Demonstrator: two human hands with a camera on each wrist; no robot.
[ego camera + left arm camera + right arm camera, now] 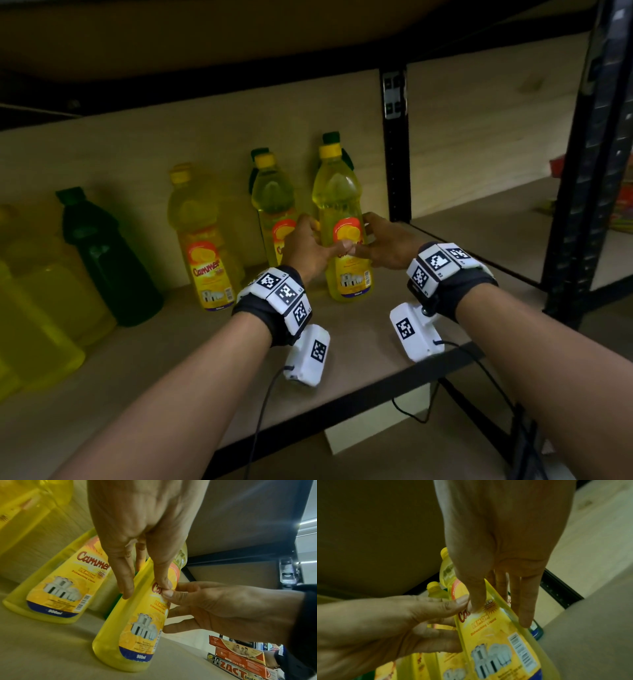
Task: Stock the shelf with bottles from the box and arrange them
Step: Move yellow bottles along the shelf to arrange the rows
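item: yellow lemon dish-liquid bottle (344, 219), standing upright on the wooden shelf (359, 329), front right of the row. i have my left hand (306, 247) and right hand (387, 245) wrapped around its waist from either side, thumbs meeting on the label. full, so i judge it heavy and bottom-weighted; thin clear plastic, slightly squeezable, glossy label likely slick. best hold: the narrowed middle. neighbours: matching yellow bottle (205, 240), dark green bottle (106, 257).

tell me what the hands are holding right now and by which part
Both hands hold one yellow dish-soap bottle standing on the shelf. The left hand and right hand grip its mid-body at the label, thumbs meeting on the front.
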